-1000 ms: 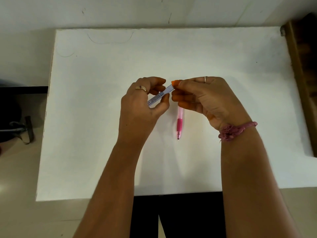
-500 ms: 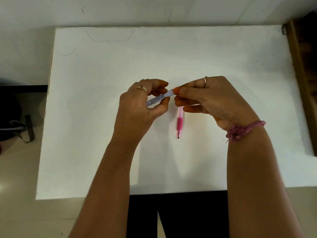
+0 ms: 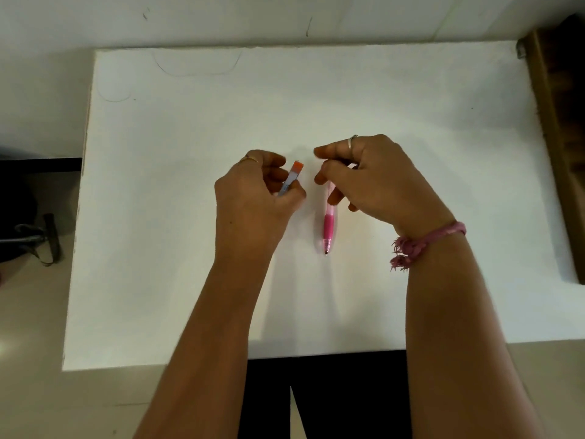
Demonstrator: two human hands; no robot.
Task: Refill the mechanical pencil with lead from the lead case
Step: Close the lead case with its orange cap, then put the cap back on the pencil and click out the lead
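My left hand point(image 3: 253, 201) grips the lead case point(image 3: 292, 178), orange end tilted up. Just right, the pink pencil point(image 3: 328, 224) lies on the white table point(image 3: 443, 185), my right hand point(image 3: 373, 175) loosely curled over its top, holding nothing I can see.

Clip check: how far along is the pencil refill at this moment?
Early. Done: the lead case is picked up, gripped in the left hand. In hand: the right hand hovers over the pink mechanical pencil lying on the white table; no lead visible. Left: extracting lead, opening and loading the pencil.
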